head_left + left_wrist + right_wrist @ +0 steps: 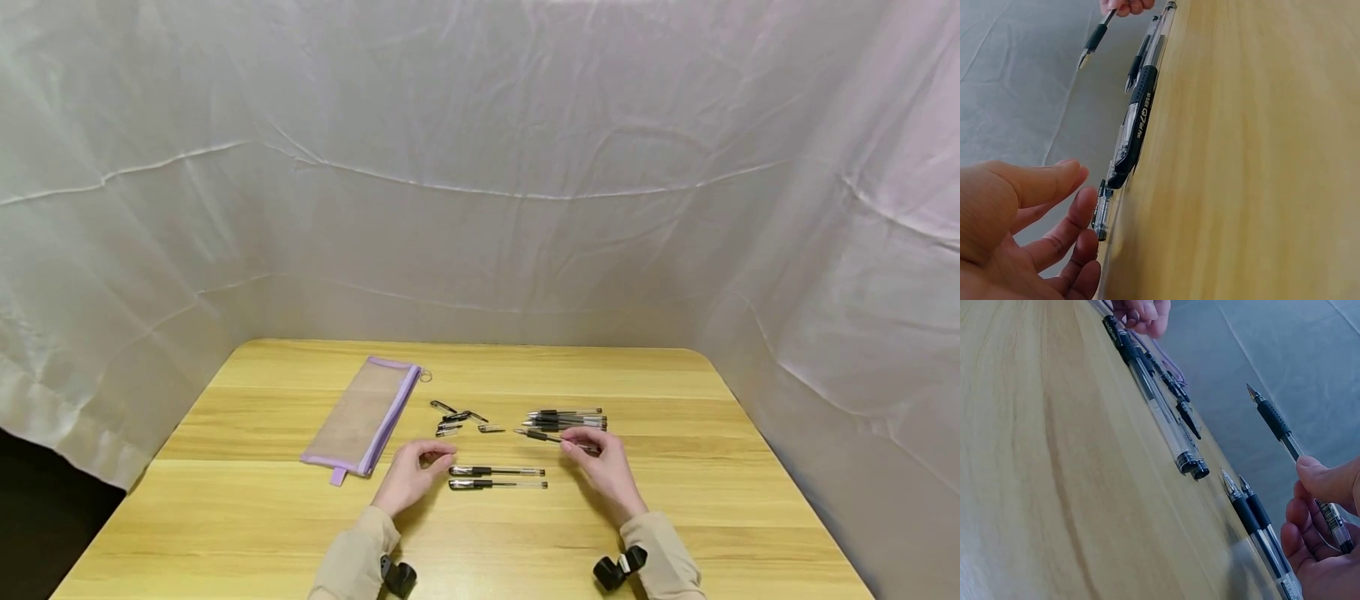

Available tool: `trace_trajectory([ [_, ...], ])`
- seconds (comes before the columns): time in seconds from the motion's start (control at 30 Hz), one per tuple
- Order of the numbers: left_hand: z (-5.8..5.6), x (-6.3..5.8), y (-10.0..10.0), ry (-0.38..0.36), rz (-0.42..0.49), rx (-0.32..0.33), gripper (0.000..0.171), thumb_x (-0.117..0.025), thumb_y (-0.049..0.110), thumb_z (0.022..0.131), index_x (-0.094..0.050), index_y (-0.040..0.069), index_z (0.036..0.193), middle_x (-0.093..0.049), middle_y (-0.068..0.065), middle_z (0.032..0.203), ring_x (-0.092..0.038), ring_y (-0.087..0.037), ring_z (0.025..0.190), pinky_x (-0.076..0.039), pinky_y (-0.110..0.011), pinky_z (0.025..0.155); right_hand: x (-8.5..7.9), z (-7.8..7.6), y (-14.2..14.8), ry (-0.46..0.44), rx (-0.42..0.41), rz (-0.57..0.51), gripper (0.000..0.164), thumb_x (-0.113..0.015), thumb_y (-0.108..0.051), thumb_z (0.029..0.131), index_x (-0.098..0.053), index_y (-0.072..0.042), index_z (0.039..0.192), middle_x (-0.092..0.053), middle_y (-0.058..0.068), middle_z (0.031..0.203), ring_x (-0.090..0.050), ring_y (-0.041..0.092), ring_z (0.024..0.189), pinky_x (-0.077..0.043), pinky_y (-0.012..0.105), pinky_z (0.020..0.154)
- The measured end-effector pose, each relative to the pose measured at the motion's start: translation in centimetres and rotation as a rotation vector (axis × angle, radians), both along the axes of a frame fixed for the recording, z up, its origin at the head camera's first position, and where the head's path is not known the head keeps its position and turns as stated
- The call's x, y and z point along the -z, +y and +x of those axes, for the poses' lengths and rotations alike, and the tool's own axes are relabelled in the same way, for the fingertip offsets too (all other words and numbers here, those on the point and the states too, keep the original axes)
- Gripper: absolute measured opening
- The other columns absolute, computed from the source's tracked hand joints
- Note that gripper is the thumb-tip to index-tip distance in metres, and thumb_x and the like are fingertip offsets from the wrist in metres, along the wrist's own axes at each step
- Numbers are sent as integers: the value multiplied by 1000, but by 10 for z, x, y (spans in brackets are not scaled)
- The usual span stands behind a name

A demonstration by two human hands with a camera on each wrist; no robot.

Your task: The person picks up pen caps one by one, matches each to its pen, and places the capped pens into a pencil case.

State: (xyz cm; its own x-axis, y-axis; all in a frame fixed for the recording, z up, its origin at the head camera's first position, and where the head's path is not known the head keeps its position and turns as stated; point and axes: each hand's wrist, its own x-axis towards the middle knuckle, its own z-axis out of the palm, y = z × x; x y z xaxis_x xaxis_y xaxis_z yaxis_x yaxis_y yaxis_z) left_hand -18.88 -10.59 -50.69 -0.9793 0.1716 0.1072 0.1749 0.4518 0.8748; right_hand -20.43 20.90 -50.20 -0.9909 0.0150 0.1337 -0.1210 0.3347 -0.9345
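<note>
On the head camera I have the right hand (pixel 603 468) pinching a bare-tipped pen (pixel 538 435) toward its rear — writing tip to the left and slightly away, long axis running nearly crosswise, just on the near side of the other uncapped pens (pixel 551 426). The left hand (pixel 412 475) holds nothing, fingers relaxed, beside the cap ends of two capped pens (pixel 482 483) that lie parallel; loose caps (pixel 453 417) sit beyond them. Over to the left wrist: I see thumb and fingertips slightly apart, nothing between them, and the held pen slanting with its tip toward lower left. Right wrist now — I get thumb and fingers gripping the shaft, the pen clear of the tabletop (pixel 1016 437), tip toward upper left
</note>
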Motion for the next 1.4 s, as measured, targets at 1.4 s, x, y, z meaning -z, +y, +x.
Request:
trace_trajectory([
  [1.4, -62, -5, 50, 59, -240, -138, 15, -86, 21, 79, -81, 12, 90, -77, 0, 83, -64, -19, 84, -47, -43, 89, -3, 5, 8, -70, 19, -47, 25, -74, -3, 87, -71, 4, 111, -71, 21, 110, -64, 3, 86, -53, 16, 81],
])
